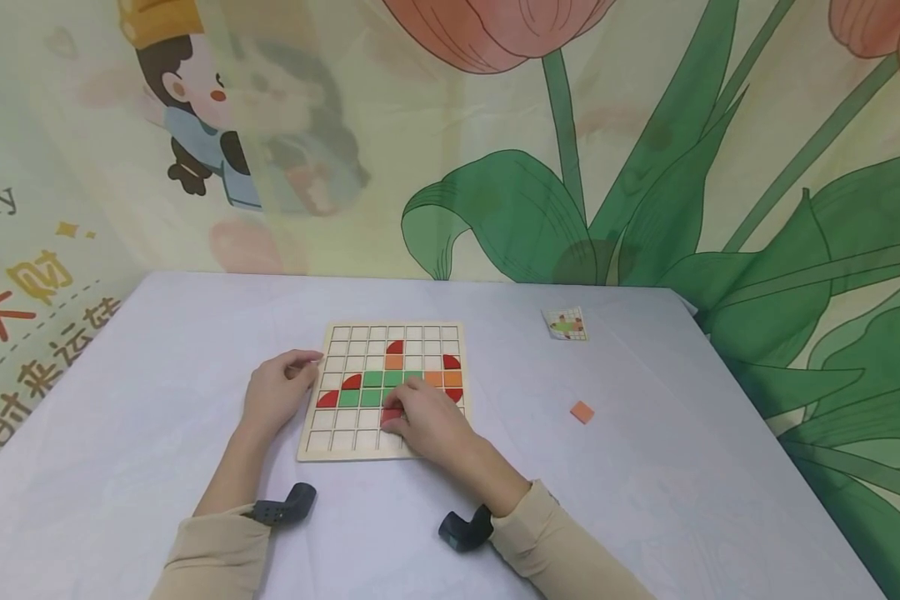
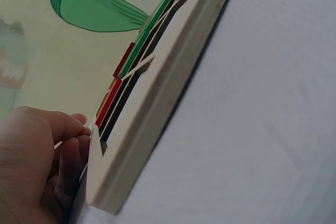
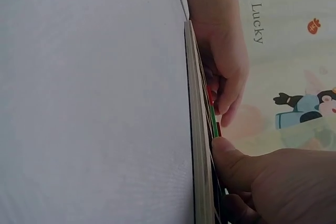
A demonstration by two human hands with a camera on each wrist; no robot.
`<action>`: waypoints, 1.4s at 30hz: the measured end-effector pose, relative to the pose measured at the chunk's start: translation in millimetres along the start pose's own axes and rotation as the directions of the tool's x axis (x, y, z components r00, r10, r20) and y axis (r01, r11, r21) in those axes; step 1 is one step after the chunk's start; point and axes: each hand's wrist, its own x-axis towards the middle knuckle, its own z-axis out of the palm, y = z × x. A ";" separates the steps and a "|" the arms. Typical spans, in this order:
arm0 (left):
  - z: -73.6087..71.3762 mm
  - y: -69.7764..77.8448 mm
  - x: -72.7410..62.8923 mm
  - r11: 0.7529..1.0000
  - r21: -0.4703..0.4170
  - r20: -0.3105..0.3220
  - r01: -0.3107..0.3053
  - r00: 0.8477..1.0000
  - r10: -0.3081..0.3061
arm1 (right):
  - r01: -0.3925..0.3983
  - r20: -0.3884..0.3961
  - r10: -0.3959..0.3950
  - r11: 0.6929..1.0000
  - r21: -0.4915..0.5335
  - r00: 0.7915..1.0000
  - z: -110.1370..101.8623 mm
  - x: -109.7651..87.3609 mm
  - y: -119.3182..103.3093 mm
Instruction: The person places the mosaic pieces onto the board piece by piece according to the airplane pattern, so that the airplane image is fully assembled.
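A wooden grid board (image 1: pixel 337 446) lies on the table in the head view. Green squares (image 1: pixel 349 397) fill cells across its middle, with orange squares (image 1: pixel 452 378) on the right and red quarter-circles (image 1: pixel 327 399) around them. My right hand (image 1: pixel 431 421) reaches over the board's lower part, thumb and forefinger pinching a red piece (image 1: pixel 392 413) at the grid; its shape is partly hidden. My left hand (image 1: pixel 273 392) is at the board's left edge, its loosely bent fingers touching it. In the left wrist view, fingertips (image 2: pixel 84 131) meet the board's corner.
To the right of the board, a loose orange square (image 1: pixel 582 412) lies on the white tablecloth (image 1: pixel 645 500). Farther back is a small pattern card (image 1: pixel 567 325), slightly raised at its edge. A printed cloth backdrop (image 1: pixel 345 242) rises behind the table.
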 end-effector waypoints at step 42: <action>-0.5 1.6 -1.7 1.000 0.019 0.006 0.009 1.000 -0.009 | -0.493 0.265 0.485 0.869 -0.041 0.833 -136.5 -64.2 166.2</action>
